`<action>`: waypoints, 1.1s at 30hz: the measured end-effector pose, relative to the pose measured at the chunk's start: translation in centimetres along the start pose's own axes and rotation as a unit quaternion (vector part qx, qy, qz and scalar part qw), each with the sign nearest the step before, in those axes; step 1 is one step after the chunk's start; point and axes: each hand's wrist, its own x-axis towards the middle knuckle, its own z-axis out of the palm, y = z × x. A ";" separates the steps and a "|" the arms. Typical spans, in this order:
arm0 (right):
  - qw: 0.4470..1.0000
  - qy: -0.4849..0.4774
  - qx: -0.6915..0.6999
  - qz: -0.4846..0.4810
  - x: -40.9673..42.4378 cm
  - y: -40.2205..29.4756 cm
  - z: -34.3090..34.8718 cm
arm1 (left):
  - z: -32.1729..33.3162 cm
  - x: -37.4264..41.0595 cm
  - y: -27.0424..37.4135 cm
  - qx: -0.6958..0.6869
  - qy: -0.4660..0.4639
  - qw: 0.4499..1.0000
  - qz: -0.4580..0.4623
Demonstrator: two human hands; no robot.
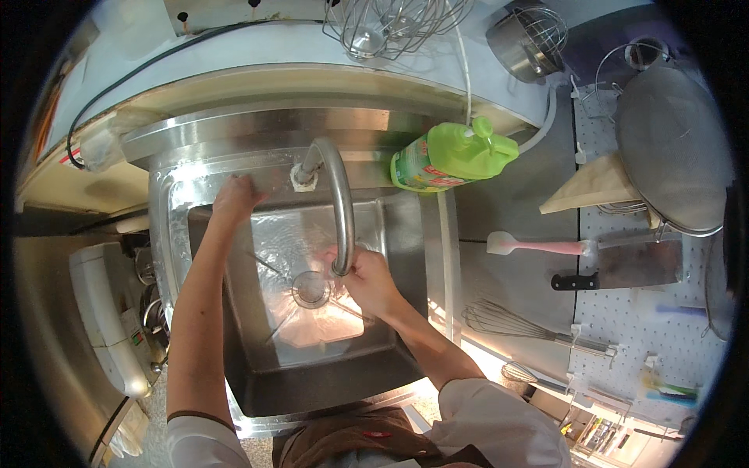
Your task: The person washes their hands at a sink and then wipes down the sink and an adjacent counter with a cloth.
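A stainless steel sink [327,374] lies before me, with rippling water in its basin. My left hand [239,196] is at its back left edge, left of the faucet's base. Its fingers curl away from view, so whatever they may touch is hidden. From the back rim a curved metal faucet [340,202] reaches over the basin. Right at the spout's mouth is my right hand [368,278], fingers bent and partly covered by the pipe; I cannot tell whether it holds anything. Below the spout, a round drain [311,290] shows in the sink floor.
A green jug of liquid [450,158] stands behind the sink's right corner. Wire whisk heads [398,26] rest on the back shelf. On the right pegboard hang a cleaver [638,263], a pink-handled spatula [538,244], a whisk [526,324] and a large mesh strainer [673,146].
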 end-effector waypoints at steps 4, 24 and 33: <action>0.997 0.009 -0.051 -0.057 -0.4 -0.1 0.0 | 0.5 0.3 -0.8 0.002 0.010 1.000 0.001; 0.975 0.008 -0.179 -0.129 -0.6 -0.8 -0.2 | -0.3 -0.2 0.3 -0.019 0.003 0.999 -0.027; 0.981 -0.005 -0.165 -0.099 -0.7 -6.1 -7.6 | 0.7 0.2 -1.2 0.000 0.011 1.000 0.005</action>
